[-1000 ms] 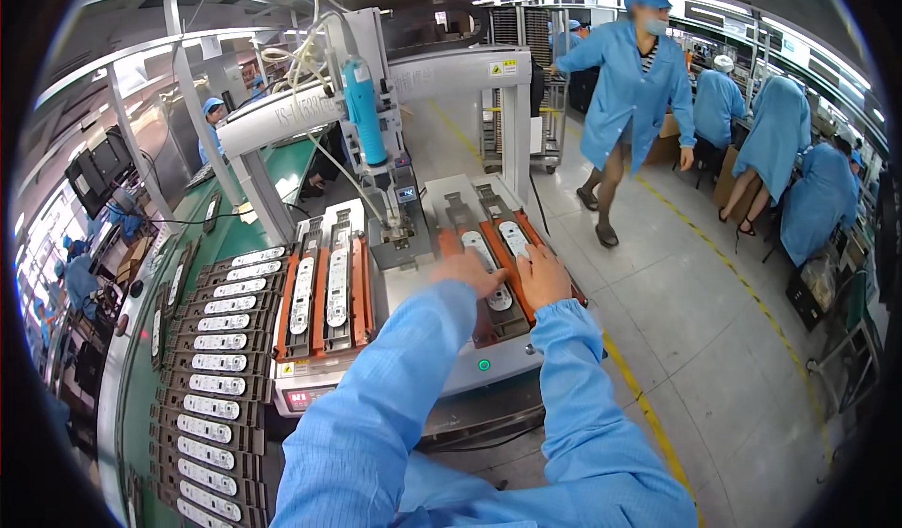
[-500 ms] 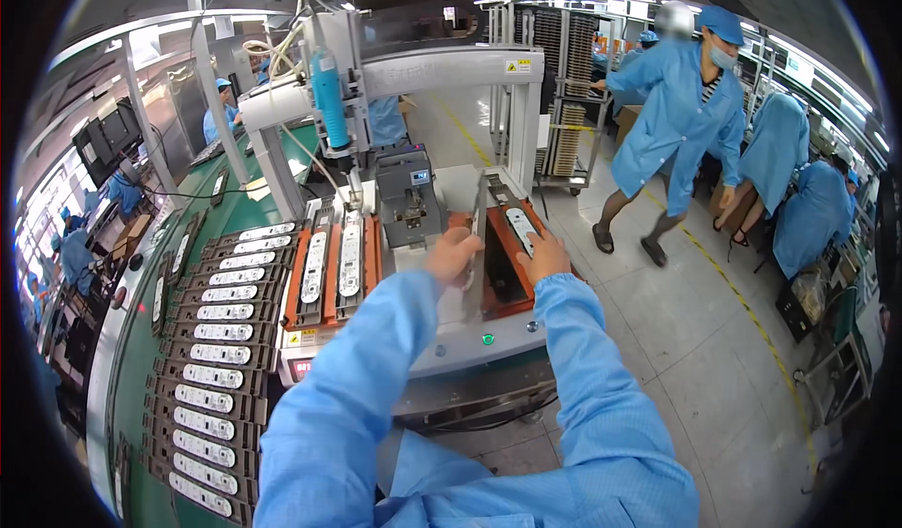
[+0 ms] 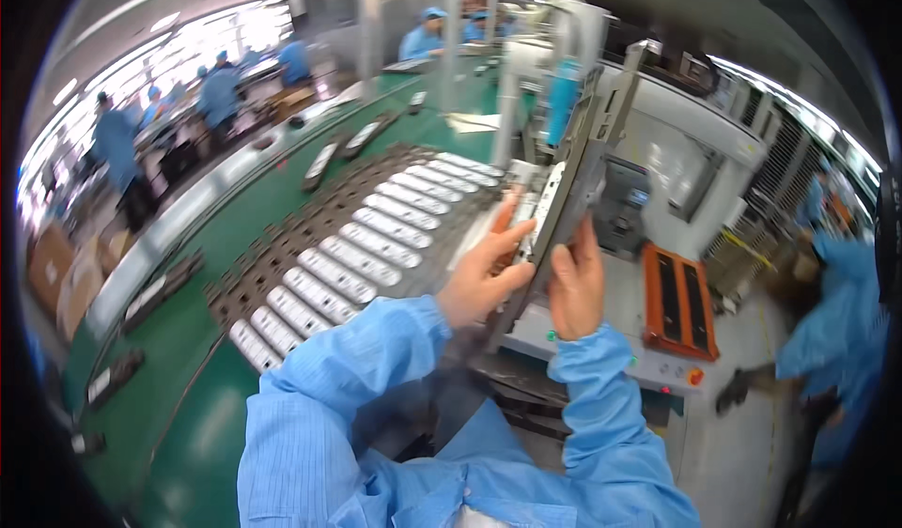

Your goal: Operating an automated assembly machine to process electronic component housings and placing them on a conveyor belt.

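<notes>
A long dark carrier tray [image 3: 567,190] stands tilted on edge between my hands, its upper end leaning away to the right. A second dark strip overlaps it near the top; motion blur hides how the two meet. My left hand [image 3: 489,271] presses its spread fingertips against the tray's left side, near a white board. From the right, my right hand [image 3: 577,286] grips the tray with its fingers upright along that side. An orange fixture [image 3: 697,295] with two dark slots lies right of my right hand. Left of my left hand, white oblong boards [image 3: 383,237] sit in rows of dark carriers.
A green bench [image 3: 211,415] curves along the left, with loose carriers [image 3: 162,288] on it. Behind my hands stand a machine with a blue cylinder [image 3: 563,102] and a grey device [image 3: 622,209]. A person in blue [image 3: 832,302] is at the right.
My view has swung left. Both hands have come away from the right-hand fixture and now have a carrier tray raised and tilted between them. That fixture's slots now show dark.
</notes>
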Demonstrator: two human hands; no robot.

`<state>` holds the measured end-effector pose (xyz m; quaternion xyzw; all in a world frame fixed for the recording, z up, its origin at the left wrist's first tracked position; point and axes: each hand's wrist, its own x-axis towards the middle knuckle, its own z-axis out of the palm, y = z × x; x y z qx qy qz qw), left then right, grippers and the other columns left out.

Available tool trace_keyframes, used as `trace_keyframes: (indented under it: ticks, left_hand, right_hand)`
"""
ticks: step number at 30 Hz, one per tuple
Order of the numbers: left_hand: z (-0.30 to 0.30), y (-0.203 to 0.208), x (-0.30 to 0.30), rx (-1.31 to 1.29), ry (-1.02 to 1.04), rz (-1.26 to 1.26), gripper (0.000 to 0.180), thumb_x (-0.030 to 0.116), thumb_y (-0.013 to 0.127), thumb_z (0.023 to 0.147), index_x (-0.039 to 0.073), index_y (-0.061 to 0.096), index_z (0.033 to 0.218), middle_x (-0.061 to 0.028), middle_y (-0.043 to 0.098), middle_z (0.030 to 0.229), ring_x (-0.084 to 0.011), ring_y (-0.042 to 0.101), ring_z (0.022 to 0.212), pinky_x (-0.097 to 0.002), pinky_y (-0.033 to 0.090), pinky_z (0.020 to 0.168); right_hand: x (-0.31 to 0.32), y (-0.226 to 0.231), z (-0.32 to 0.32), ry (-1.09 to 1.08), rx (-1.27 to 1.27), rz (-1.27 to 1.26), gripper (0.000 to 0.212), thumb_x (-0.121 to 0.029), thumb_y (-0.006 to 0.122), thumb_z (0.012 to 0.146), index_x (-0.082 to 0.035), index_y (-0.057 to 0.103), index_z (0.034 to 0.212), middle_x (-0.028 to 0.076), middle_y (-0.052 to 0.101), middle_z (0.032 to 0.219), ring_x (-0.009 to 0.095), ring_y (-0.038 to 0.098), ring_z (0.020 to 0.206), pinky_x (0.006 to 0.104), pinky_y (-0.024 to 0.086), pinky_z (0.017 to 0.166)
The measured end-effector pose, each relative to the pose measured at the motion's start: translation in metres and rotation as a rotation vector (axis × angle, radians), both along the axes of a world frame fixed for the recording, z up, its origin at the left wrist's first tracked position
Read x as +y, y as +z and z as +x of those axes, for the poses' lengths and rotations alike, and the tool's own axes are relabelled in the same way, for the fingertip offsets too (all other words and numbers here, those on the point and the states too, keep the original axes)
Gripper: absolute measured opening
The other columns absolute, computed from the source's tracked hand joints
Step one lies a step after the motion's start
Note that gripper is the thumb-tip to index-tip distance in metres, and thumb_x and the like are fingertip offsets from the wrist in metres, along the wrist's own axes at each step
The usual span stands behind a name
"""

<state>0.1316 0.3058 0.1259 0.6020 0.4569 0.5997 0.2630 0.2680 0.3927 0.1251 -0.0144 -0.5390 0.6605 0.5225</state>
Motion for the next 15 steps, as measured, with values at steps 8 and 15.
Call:
trace_keyframes:
  ticks: [8,15]
  left_hand:
    - [-0.138,0.008,-0.113,0.146,0.611,-0.008,0.075,0.009,0.073,0.075,0.007,0.042,0.144,-0.0060,0.055,0.130,-0.0146,0.054,0.106,-0.0291,0.044,0.091]
    - [-0.327,-0.026,-0.184,0.698,1.307,-0.689,0.071,0.027,0.071,0.072,0.025,0.048,0.139,-0.0129,0.056,0.120,-0.0327,0.056,0.112,-0.0394,0.046,0.095]
  right_hand:
    - [-0.069,-0.035,-0.189,0.087,-0.297,0.308,0.060,-0.019,0.064,0.087,0.001,0.041,0.139,0.024,0.051,0.131,0.034,0.051,0.121,0.0364,0.040,0.103]
    - [-0.153,-0.109,-0.164,0.109,-0.819,1.450,0.066,-0.057,0.057,0.086,-0.021,0.045,0.140,0.015,0.034,0.150,0.036,0.026,0.141,0.0696,0.018,0.106]
